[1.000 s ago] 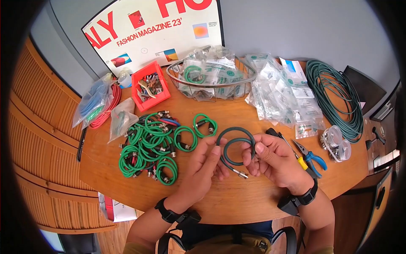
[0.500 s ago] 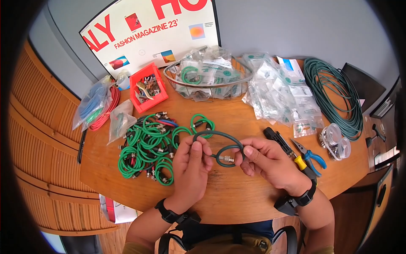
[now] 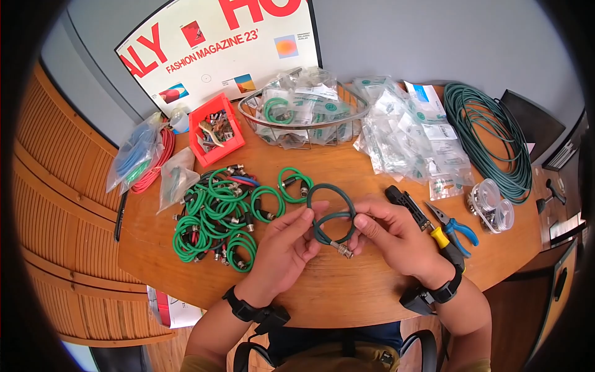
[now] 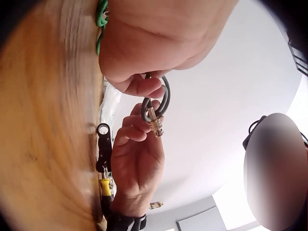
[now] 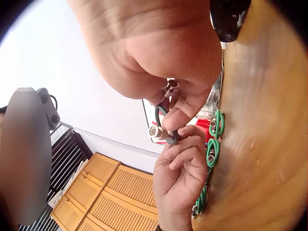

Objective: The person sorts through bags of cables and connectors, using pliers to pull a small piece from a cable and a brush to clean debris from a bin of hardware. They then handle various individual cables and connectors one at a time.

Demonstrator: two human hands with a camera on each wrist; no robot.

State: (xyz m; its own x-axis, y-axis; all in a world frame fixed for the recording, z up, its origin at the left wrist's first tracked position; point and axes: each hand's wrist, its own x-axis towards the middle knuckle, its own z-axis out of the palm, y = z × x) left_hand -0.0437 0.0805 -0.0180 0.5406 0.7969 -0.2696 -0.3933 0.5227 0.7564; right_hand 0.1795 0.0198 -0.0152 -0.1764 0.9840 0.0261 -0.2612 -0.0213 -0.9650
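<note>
In the head view, a short dark green cable (image 3: 335, 186) is coiled into loops above the table, gripped from both sides. My left hand (image 3: 284, 251) pinches the left side of the coil between thumb and fingers. On the other side my right hand (image 3: 396, 239) pinches the coil with thumb and forefinger. One metal plug (image 3: 342, 249) hangs from the lower part of the coil. A second metal plug (image 5: 171, 87) shows among the right fingers in the right wrist view. Left of the hands lies a pile of bright green coiled cables (image 3: 207, 214) with metal and black ends.
Right of the hands lie a black tool (image 3: 406, 204), a yellow-handled tool (image 3: 441, 239), blue pliers (image 3: 462, 234) and clear tubs (image 3: 489, 204). Behind stand a red bin (image 3: 232, 144), a wire basket (image 3: 304, 126), plastic bags (image 3: 393, 136) and a large dark green cable coil (image 3: 455, 136).
The left hand moved left, stretching the loop, then came back right, and the loop is rounder again. The plug end swung up between the hands, then down below the coil.
</note>
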